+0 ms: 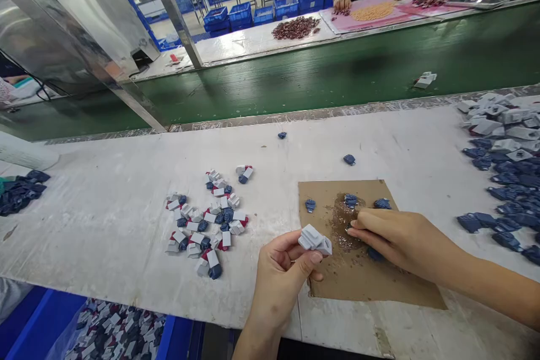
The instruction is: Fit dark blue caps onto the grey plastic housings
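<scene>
Between the thumb and fingers of my left hand (280, 278) is a small light-grey plastic part (313, 239) with stepped block shapes. My right hand (399, 239) is closed in a pinch low over a brown cardboard sheet (350, 284). Whatever sits at its fingertips is too small and dark to name. A wet, glossy stain (343, 228) spreads on the cardboard by those fingers. Around the right hand lie small dark-blue plastic parts, among them one on the stain (350, 200), one at the left (310, 205) and one at the right (382, 203).
Assembled grey, blue and dark-red pieces (211, 216) cluster on the white table left of the cardboard. Loose grey parts (502, 118) and blue parts (514, 197) pile up at the right. Beyond runs a green conveyor belt (295, 67); a co-worker's hand (341, 0) is across it. A blue bin (169, 337) stands below.
</scene>
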A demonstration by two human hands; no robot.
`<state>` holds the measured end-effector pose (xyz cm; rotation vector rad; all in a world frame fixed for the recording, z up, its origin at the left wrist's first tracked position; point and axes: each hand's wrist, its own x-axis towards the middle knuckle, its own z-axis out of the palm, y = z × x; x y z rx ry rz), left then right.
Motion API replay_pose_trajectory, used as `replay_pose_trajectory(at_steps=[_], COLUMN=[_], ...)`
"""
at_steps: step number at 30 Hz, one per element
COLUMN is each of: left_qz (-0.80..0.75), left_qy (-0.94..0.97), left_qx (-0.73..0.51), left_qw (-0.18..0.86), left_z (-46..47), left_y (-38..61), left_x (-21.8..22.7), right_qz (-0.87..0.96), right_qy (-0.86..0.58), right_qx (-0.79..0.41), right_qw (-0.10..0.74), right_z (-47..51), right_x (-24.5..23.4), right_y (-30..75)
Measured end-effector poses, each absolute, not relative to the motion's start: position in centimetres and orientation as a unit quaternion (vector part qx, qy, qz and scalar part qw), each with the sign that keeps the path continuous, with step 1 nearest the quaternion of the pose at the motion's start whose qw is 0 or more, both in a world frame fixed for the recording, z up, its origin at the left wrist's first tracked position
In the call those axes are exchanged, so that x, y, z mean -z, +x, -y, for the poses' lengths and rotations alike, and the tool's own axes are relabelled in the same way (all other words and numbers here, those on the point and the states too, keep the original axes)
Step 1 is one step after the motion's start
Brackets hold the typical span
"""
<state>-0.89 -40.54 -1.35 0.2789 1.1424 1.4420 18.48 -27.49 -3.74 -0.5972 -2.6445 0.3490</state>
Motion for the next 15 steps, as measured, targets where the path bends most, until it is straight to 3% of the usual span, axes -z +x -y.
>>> replay_pose_trajectory(at_steps=[7,15], left_qz=[-0.489,-0.462], left_qy=[0.101,0.084], left_qx=[-0.610,-0.617], left_qw=[0.615,0.631], left_z=[40.4,41.0], left_y=[-0.9,0.8], left_x=[0.7,0.9], right_qz=[0.949,0.767], right_qy=[-0.191,-0.354], right_qx=[-0.132,-0.412], right_qw=[0.213,0.341], right_z=[27.6,30.1], right_x=[3.6,-0.6], right_y=[18.1,16.5])
